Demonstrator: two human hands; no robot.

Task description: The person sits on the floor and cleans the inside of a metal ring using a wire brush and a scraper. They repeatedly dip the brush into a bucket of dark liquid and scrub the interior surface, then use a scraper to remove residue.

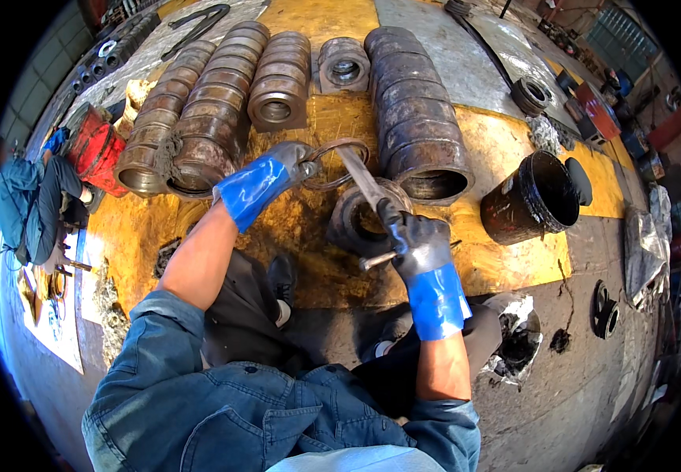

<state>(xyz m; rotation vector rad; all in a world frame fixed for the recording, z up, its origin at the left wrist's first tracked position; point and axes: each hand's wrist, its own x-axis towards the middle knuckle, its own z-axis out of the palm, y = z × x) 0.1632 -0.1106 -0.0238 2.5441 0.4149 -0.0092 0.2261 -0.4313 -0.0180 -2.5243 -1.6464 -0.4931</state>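
Both my hands wear dark work gloves with shiny blue cuffs. My left hand (298, 163) is closed on thin metal rings (332, 149), held up over the work area. In my right hand (419, 242) is a flat metal bar (361, 179), its far end lying across the rings. A metal rod (376, 261) pokes out on both sides below my right hand; whether I grip it too cannot be told. Just beneath stands a thick, greasy metal ring part (346, 224), partly hidden by the bar and my right hand.
Rows of rusty cylindrical metal parts (415, 102) lie ahead on yellow sheeting (505, 157). A single block with a bore (344, 67) sits between them. To the right stands a black grease bucket (517, 200). At left, another person (29, 197) crouches by a red container (96, 149).
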